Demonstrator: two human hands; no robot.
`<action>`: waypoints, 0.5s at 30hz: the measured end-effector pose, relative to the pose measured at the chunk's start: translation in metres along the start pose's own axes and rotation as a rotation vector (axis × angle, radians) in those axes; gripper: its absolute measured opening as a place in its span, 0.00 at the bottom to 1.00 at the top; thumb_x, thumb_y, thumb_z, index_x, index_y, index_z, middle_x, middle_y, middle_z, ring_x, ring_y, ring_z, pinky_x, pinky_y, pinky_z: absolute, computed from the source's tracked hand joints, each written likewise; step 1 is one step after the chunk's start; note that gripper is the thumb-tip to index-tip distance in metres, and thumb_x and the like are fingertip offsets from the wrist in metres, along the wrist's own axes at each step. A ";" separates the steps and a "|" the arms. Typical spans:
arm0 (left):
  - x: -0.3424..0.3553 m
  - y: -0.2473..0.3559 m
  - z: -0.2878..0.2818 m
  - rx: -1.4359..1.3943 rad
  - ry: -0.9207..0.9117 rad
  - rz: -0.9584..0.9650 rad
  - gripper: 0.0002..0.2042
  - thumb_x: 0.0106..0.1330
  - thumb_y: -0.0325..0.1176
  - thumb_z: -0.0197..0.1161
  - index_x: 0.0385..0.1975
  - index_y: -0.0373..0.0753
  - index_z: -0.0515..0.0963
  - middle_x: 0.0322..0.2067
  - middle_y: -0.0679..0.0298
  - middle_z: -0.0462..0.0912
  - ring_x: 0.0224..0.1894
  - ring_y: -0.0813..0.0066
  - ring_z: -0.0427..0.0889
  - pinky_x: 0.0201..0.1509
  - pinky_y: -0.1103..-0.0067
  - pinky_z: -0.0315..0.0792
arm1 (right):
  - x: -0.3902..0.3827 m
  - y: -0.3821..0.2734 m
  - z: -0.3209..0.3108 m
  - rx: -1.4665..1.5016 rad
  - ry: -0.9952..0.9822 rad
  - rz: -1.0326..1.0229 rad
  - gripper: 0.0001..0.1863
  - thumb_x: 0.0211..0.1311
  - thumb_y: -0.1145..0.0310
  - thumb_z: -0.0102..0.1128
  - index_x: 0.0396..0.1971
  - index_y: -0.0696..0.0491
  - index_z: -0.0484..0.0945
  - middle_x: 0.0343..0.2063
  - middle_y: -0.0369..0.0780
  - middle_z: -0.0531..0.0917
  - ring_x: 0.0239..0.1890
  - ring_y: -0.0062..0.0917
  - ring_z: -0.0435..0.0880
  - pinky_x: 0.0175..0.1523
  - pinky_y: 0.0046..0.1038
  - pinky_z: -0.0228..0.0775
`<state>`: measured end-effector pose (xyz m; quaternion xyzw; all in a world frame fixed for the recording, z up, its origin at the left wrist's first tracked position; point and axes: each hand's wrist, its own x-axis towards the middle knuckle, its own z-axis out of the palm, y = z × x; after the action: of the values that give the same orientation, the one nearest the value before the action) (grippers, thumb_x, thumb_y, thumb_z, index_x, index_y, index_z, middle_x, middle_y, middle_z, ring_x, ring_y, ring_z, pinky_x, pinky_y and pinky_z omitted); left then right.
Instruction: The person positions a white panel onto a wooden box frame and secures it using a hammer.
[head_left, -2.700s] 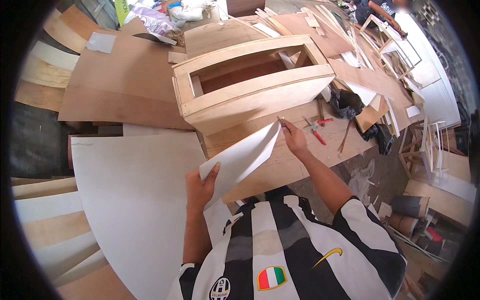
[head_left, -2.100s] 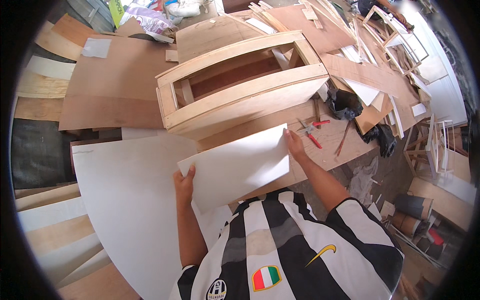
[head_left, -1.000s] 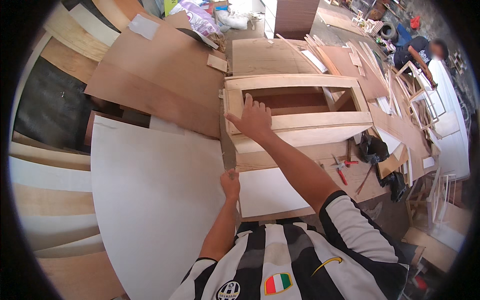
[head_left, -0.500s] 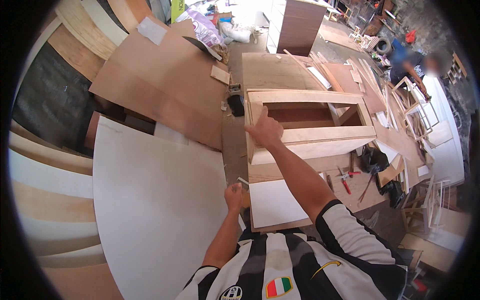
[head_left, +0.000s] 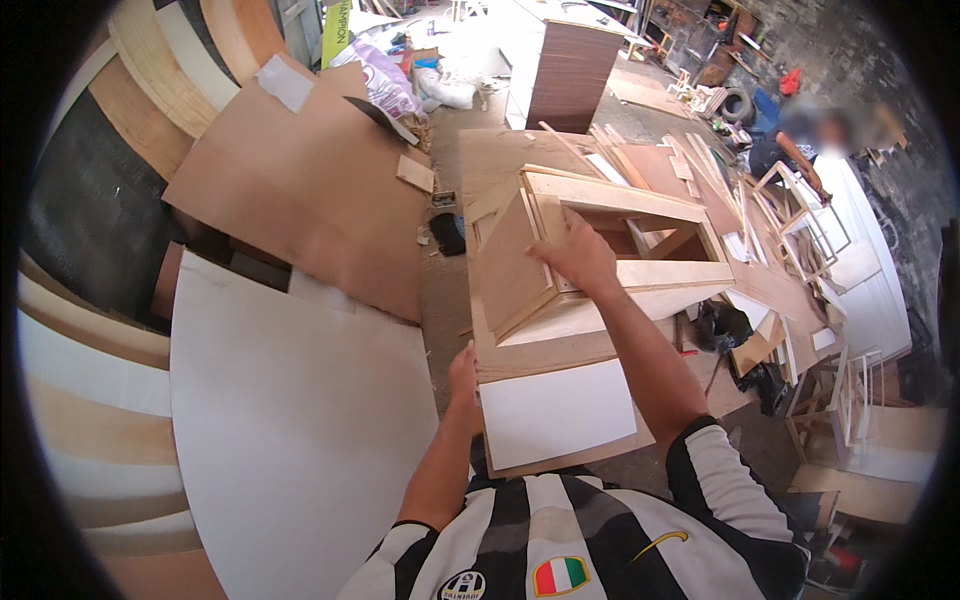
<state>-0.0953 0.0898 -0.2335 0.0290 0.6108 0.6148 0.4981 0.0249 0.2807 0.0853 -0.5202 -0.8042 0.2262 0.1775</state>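
My right hand (head_left: 583,258) grips the end rail of an unfinished wooden cabinet (head_left: 652,285) with an open rectangular top, now angled so its left end panel shows. My left hand (head_left: 462,372) is lower down, curled at the left edge of the plywood worktable (head_left: 545,457). A white rectangular board (head_left: 557,415) lies on the table just right of it. A black plastic bag (head_left: 722,325) sits beside the cabinet's right end; red-handled pliers show only slightly behind my right forearm.
Large white (head_left: 295,430) and brown (head_left: 290,190) sheets fill the left, with a narrow floor gap (head_left: 445,285) beside the table. Wood strips (head_left: 685,165) pile behind the cabinet. A co-worker (head_left: 790,155) bends over light frames at right. A dark-wood cabinet (head_left: 565,75) stands farther back.
The white board, earlier held in both hands, now lies on the table. My right hand moved onto the cabinet, whose left end has swung round toward me. The view has shifted.
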 end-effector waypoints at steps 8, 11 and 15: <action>0.021 0.018 0.095 -0.234 -0.169 -0.186 0.36 0.80 0.64 0.51 0.76 0.42 0.66 0.70 0.63 0.75 0.72 0.63 0.71 0.73 0.68 0.65 | 0.007 0.039 -0.081 0.180 -0.060 -0.049 0.43 0.49 0.47 0.78 0.63 0.58 0.80 0.49 0.51 0.90 0.53 0.40 0.89 0.62 0.38 0.77; 0.038 -0.003 0.098 -0.461 -0.431 0.057 0.32 0.83 0.61 0.46 0.75 0.45 0.68 0.72 0.65 0.74 0.75 0.60 0.69 0.79 0.63 0.62 | 0.014 0.044 -0.088 0.374 -0.125 -0.140 0.42 0.51 0.48 0.77 0.61 0.61 0.81 0.48 0.51 0.90 0.52 0.37 0.89 0.61 0.35 0.76; -0.007 0.026 0.138 -0.890 -0.637 0.015 0.27 0.84 0.54 0.46 0.75 0.45 0.68 0.71 0.62 0.74 0.71 0.60 0.74 0.76 0.59 0.67 | 0.022 0.072 -0.101 0.388 -0.119 -0.161 0.38 0.53 0.48 0.77 0.56 0.63 0.84 0.45 0.52 0.91 0.50 0.38 0.90 0.60 0.35 0.77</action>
<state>-0.0179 0.1910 -0.1742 0.0045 0.1104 0.7784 0.6180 0.1239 0.3444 0.1313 -0.3962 -0.7934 0.3922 0.2442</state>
